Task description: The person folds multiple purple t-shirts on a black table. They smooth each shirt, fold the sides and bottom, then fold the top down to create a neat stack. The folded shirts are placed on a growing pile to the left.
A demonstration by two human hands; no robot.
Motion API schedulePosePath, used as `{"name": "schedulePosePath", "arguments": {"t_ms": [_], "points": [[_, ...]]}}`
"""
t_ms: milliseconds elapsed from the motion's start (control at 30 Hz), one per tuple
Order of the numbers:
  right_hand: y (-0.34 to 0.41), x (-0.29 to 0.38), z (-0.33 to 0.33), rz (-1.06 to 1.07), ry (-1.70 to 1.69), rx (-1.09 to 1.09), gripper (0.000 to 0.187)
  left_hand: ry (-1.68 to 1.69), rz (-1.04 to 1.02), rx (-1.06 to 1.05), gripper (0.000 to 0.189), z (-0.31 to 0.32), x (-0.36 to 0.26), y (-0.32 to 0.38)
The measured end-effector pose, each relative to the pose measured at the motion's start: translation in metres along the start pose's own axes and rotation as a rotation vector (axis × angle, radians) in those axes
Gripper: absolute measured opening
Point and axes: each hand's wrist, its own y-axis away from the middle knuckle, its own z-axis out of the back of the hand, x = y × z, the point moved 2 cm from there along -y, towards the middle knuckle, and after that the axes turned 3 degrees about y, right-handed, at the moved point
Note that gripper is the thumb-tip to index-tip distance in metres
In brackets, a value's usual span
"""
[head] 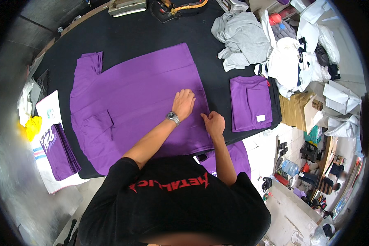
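A purple T-shirt (141, 98) lies spread on a black-covered table (135, 37), its hem to the right and its neck end to the left. The far sleeve (90, 63) sticks out, while the near sleeve (98, 126) lies folded over the body. My left hand (184, 104), with a metal watch on the wrist, rests on the shirt close to the hem, holding nothing. At the hem edge, my right hand (215, 123) has its fingers curled and thumb out, pinching the cloth. Right of it lies a folded purple T-shirt (250, 104) with a white label.
Folded purple shirts (60, 153) are stacked at left on white cloth (41, 178). Heaped grey fabric (241, 38) and white garments (290, 61) occupy the far right. More purple cloth (240, 156) hangs below the table's near edge. Another person (321, 184) is in the right background.
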Motion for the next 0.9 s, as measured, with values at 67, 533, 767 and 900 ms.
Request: {"name": "schedulePosePath", "arguments": {"t_ms": [67,533,767,900], "points": [[-0.001,-0.001,-0.001,-0.052,-0.049,0.033,0.043,0.072,-0.113,0.005,0.022,0.002,-0.005,0.005],[0.004,0.014,0.008,0.037,0.016,-0.054,0.045,0.125,0.066,-0.102,0.019,0.012,0.005,-0.030],[-0.022,0.012,-0.004,0.069,-0.093,-0.009,0.032,-0.013,0.416,0.099,0.046,0.002,0.020,-0.074],[-0.013,0.035,-0.003,0.315,-0.163,0.052,0.025,-0.015,0.550,0.129,0.052,0.001,0.010,-0.085]]}}
